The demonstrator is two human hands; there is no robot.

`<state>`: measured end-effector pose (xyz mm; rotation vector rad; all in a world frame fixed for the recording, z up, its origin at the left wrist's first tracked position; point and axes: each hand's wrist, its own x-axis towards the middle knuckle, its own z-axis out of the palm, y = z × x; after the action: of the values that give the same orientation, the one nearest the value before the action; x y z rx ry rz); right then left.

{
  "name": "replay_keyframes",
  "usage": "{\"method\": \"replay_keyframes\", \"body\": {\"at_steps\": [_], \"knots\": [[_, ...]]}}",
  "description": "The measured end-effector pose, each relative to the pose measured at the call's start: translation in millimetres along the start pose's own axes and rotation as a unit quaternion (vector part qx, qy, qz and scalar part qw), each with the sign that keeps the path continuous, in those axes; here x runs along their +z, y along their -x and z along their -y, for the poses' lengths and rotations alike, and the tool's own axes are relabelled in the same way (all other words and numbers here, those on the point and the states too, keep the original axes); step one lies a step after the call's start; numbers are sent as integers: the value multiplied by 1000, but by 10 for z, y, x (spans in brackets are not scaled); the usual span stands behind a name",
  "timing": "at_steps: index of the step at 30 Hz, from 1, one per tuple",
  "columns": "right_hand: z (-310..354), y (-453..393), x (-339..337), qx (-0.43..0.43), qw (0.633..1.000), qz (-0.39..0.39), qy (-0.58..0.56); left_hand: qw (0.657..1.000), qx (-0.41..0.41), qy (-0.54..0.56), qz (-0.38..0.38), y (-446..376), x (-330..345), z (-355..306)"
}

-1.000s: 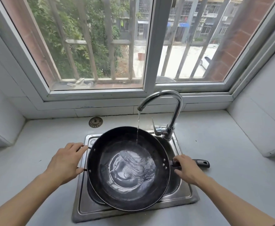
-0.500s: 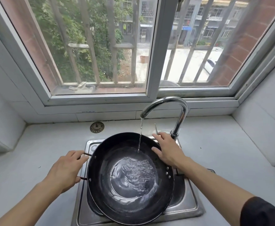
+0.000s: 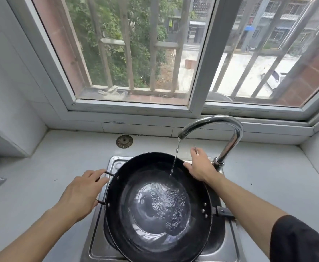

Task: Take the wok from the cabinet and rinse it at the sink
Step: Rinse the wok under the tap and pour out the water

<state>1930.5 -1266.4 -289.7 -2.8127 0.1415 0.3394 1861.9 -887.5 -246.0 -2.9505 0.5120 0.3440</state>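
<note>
The left hand (image 3: pixel 81 193) curls round the wire loop handle (image 3: pixel 105 188) at the left rim of the black wok (image 3: pixel 158 207), which sits over the steel sink (image 3: pixel 96 248) at the counter's (image 3: pixel 41 176) near edge — water pooled in its bowl. A thin stream (image 3: pixel 174 159) falls from the faucet (image 3: pixel 228 133). The right hand (image 3: pixel 200 167) grips the faucet's lever (image 3: pixel 195 149) by the wok's far-right rim — its long handle (image 3: pixel 223 212) pokes out rightward.

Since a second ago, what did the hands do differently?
The right hand let go of the wok's long handle and moved up to the faucet lever, fingers on it. The left hand still grips the small loop handle, and water still runs into the wok over the sink.
</note>
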Motion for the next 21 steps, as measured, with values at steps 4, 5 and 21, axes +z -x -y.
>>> {"method": "replay_keyframes", "body": {"at_steps": [4, 5, 21], "knots": [[-14, -8, -22, 31, 997, -33, -64, 1000, 16, -9, 10, 44, -140, -70], [-5, -8, -18, 34, 996, -33, -70, 1000, 14, -8, 18, 46, -165, -78], [-793, 962, 78, -146, 986, 72, 43, 990, 17, -18, 138, -253, -366, -100]]}}
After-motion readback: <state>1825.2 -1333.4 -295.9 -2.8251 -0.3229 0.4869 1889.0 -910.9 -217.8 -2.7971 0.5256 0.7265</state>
